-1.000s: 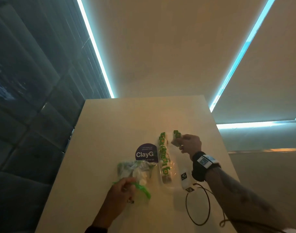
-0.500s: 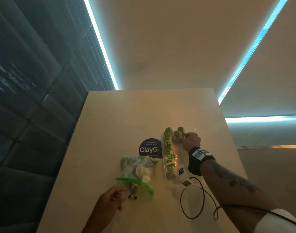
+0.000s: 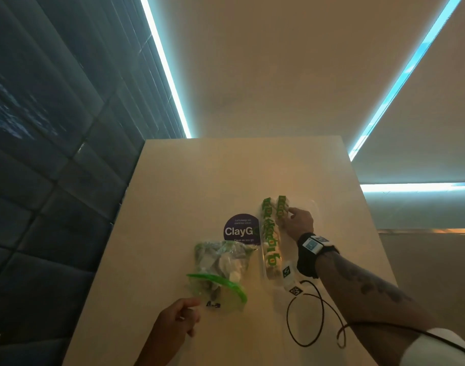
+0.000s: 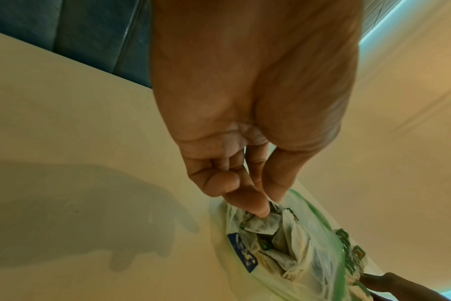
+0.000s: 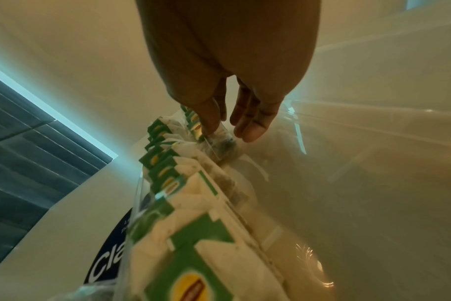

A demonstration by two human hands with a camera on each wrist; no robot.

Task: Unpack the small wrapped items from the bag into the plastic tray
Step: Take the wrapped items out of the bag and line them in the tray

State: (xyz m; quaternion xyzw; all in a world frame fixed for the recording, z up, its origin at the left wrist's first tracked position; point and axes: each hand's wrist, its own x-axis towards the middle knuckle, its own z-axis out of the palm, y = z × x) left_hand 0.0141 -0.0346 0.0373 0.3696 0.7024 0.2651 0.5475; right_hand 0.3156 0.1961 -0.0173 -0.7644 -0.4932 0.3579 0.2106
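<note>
Touching a wrapped packet [image 5: 220, 140] at the far end of the plastic tray [image 5: 373, 126], our right hand [image 3: 298, 221] rests its thumb on the wrapper, fingers nearly straight just beside it. Green-and-white packets [image 3: 269, 239] line the tray's left side. Left of the tray, our left hand [image 3: 177, 317] pinches the rim of the clear bag [image 3: 220, 262], which has more packets inside. Both lie on a pale table [image 3: 199, 180].

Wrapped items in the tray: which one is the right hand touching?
The near-end packet of the short right-hand row; the right hand has its thumb on it. The long row beside it stands untouched.
</note>
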